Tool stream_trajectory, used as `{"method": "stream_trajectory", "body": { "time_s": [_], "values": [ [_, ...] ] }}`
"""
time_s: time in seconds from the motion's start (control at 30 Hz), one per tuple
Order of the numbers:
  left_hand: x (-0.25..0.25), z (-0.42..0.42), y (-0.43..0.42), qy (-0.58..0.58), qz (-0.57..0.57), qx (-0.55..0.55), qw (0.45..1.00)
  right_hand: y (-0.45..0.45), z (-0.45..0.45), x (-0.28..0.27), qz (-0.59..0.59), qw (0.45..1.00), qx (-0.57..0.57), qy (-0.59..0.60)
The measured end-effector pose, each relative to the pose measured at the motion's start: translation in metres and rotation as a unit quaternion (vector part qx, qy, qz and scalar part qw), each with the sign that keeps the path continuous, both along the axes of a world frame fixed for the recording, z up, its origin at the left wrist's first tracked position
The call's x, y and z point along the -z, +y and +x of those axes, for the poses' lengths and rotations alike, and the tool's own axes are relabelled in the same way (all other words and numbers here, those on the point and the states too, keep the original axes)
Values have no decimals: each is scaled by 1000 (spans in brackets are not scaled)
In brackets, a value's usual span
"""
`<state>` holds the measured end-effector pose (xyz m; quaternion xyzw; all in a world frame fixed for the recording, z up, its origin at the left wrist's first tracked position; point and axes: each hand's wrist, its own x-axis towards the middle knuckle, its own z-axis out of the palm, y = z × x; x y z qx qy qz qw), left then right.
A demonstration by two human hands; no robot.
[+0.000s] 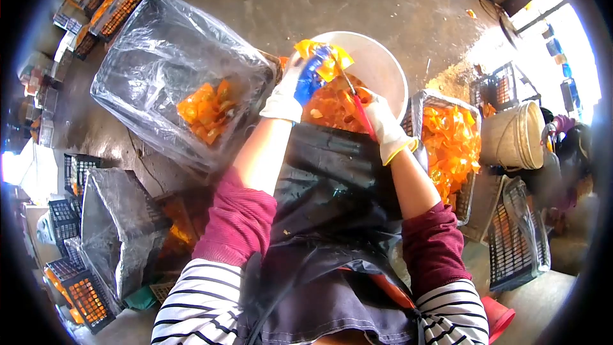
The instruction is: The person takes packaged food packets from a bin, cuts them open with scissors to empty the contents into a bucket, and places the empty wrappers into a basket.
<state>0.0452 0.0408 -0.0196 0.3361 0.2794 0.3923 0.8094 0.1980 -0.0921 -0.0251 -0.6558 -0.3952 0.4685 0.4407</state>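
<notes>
My left hand, in a white glove with blue on the fingers, is closed on a glossy yellow-orange piece, whose exact kind I cannot make out. My right hand, in a white glove with a yellow cuff, grips a red-handled knife. Its dark blade points up and left toward the orange piece. Both hands are over the near side of a large pale tub. Inside the tub lies a heap of wet orange pieces. A black apron covers my lap.
A plastic-lined crate on the left holds some orange pieces. To the right, another crate is piled with orange pieces, beside a white bucket. A person is at the far right. Black crates stand around.
</notes>
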Motion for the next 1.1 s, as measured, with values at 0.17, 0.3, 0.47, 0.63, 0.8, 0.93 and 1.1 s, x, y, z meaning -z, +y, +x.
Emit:
{"method": "stream_trajectory", "body": {
  "time_s": [0.17, 0.3, 0.47, 0.63, 0.8, 0.93, 1.1],
  "values": [
    [20, 0, 7, 137, 199, 32, 970, 1, 0, 11, 2, 999, -11, -46],
    [26, 1, -1, 157, 159, 30, 974, 8, 2, 27, 57, 998, 16, 2],
    [18, -2, -3, 105, 115, 46, 987, 0, 0, 1, -11, 999, -4, -31],
    [17, -4, 0, 286, 174, 131, 933, 2, 2, 11, 33, 995, -18, -91],
    [35, -7, 7, 213, 231, 96, 945, -4, -3, -15, 21, 973, -24, -230],
    [-11, -9, -7, 413, 169, 199, 873, -6, 1, -6, 70, 960, -36, -267],
    [23, -5, -3, 131, 174, 81, 973, -6, -4, -20, 31, 989, -22, -141]
  ]
}}
